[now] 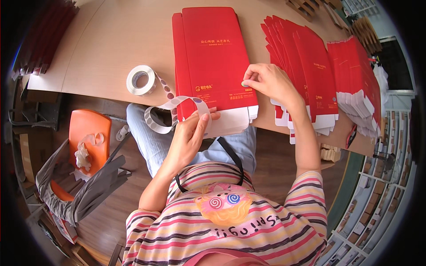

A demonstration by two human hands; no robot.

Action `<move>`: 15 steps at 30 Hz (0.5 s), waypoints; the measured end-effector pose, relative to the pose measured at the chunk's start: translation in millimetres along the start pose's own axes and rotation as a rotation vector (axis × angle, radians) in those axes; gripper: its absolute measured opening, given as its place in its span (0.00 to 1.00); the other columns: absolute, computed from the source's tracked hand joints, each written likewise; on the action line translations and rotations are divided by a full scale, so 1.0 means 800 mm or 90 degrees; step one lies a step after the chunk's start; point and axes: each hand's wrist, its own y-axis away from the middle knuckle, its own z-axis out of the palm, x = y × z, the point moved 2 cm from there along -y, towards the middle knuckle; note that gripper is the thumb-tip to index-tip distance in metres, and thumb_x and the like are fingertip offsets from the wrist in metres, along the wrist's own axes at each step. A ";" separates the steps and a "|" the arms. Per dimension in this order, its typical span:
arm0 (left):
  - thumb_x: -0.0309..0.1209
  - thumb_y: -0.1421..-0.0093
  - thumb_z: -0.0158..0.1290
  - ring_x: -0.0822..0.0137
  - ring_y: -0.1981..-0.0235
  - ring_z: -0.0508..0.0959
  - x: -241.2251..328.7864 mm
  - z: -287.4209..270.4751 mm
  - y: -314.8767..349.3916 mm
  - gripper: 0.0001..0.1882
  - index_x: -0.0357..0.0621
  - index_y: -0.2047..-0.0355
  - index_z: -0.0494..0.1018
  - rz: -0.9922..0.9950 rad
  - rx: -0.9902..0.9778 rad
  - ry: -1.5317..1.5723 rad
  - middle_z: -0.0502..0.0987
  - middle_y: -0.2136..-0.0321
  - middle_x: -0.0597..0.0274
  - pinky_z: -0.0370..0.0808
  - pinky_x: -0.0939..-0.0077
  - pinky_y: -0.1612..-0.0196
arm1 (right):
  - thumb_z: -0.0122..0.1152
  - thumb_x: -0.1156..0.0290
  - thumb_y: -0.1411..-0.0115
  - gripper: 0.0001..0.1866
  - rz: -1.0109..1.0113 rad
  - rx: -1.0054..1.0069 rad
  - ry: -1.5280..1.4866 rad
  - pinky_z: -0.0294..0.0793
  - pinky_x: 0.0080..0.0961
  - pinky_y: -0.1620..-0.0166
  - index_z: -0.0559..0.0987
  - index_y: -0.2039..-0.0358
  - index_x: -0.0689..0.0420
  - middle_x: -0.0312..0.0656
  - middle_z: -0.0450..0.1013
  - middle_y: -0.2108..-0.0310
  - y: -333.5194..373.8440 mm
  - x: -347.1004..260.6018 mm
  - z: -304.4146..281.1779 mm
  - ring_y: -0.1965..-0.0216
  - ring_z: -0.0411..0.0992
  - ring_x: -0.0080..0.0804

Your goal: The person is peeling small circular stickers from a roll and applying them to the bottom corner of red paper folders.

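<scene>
A stack of flat red cartons (211, 57) with white end flaps lies at the table's front edge before me. My left hand (188, 135) is closed on a strip of round stickers (179, 101) over the stack's lower left corner. The strip loops back to a white sticker roll (141, 80) standing to the left of the cartons. Over the stack's right edge, my right hand (270, 84) pinches a small round sticker (244, 84), greenish at its edge, between thumb and forefinger. The rest of that sticker is hidden by the fingertips.
Fanned red cartons (304, 66) lie to the right, with another pile (355, 80) beyond them. Dark red cartons (49, 37) stand at the far left. An orange chair (91, 133) with a grey garment is left of my legs. Shelves (377, 204) line the right side.
</scene>
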 end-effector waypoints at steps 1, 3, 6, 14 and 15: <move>0.39 0.27 0.38 0.66 0.57 0.77 0.001 -0.001 -0.002 0.22 0.33 0.53 0.77 -0.007 -0.006 0.005 0.79 0.54 0.51 0.72 0.72 0.52 | 0.68 0.60 0.45 0.15 0.036 0.076 0.095 0.75 0.31 0.65 0.78 0.70 0.60 0.44 0.78 0.73 0.007 -0.010 -0.002 0.70 0.78 0.34; 0.39 0.27 0.38 0.66 0.55 0.77 -0.002 -0.003 -0.006 0.22 0.33 0.53 0.77 -0.013 -0.010 0.009 0.79 0.54 0.51 0.72 0.72 0.51 | 0.70 0.57 0.47 0.18 0.086 0.152 0.176 0.75 0.30 0.67 0.76 0.71 0.59 0.45 0.77 0.76 0.013 -0.009 -0.001 0.71 0.78 0.36; 0.40 0.27 0.37 0.65 0.54 0.77 -0.009 -0.004 -0.011 0.24 0.32 0.54 0.77 0.000 -0.012 0.049 0.79 0.55 0.52 0.72 0.71 0.49 | 0.72 0.56 0.47 0.19 0.161 0.269 -0.051 0.75 0.29 0.68 0.77 0.71 0.59 0.44 0.77 0.77 0.024 0.024 0.014 0.72 0.77 0.34; 0.46 0.26 0.33 0.67 0.56 0.79 0.014 -0.018 -0.002 0.29 0.34 0.56 0.78 -0.032 -0.014 0.176 0.81 0.58 0.55 0.73 0.72 0.49 | 0.72 0.60 0.46 0.17 0.176 0.268 -0.346 0.72 0.20 0.68 0.79 0.68 0.62 0.38 0.76 0.76 0.034 0.046 0.059 0.74 0.72 0.20; 0.46 0.26 0.33 0.67 0.56 0.79 0.020 -0.020 0.000 0.30 0.33 0.56 0.78 -0.018 -0.005 0.172 0.81 0.59 0.55 0.74 0.71 0.49 | 0.72 0.62 0.46 0.16 0.159 0.302 -0.388 0.72 0.20 0.69 0.79 0.68 0.63 0.38 0.76 0.77 0.036 0.049 0.063 0.74 0.72 0.20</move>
